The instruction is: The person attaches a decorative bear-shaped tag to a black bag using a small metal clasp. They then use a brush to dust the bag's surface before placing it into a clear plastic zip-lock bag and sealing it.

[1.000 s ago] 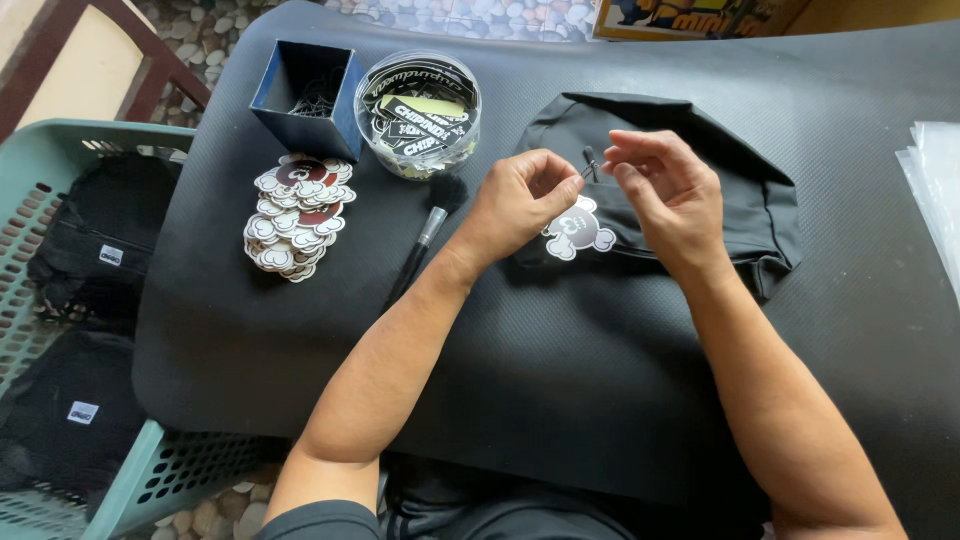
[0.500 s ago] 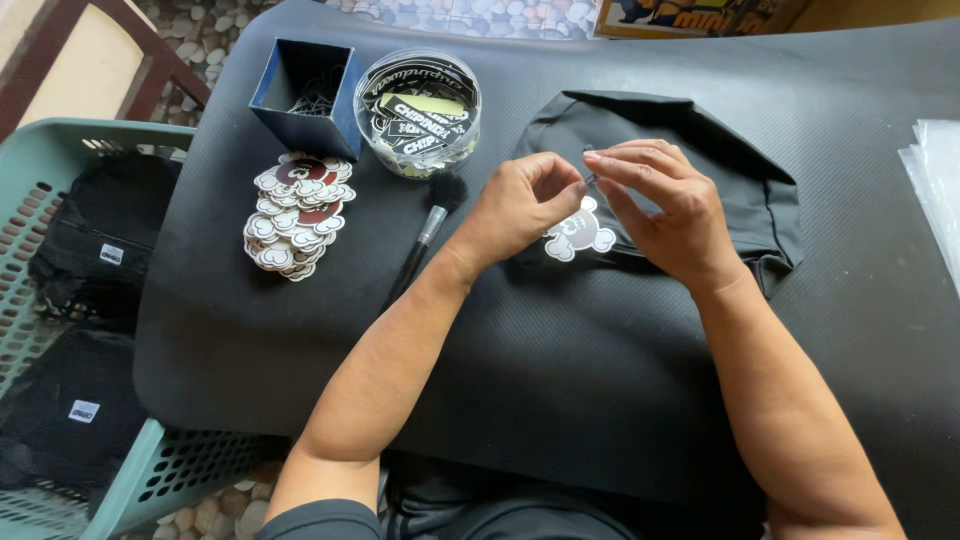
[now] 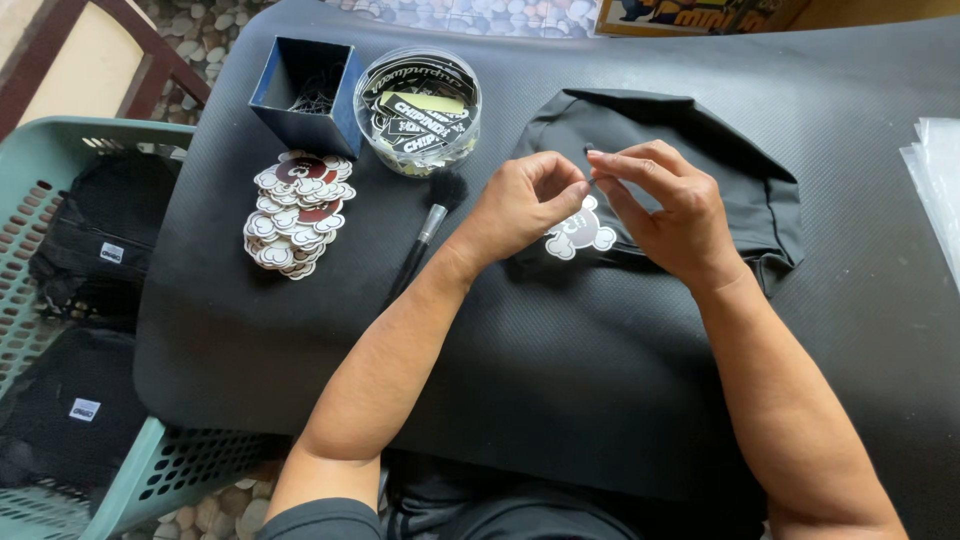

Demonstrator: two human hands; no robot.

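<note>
Whatever the fingers pinch is too small to tell. Beneath them, both hands hide part of the white patch. The clear bags, far right of them, are cut off by the edge.

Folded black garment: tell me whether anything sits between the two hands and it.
Nothing visible does. The left hand and right hand hover directly over the folded black garment, fingertips pinched together above its white tag. The brush lies off to the left.
</note>
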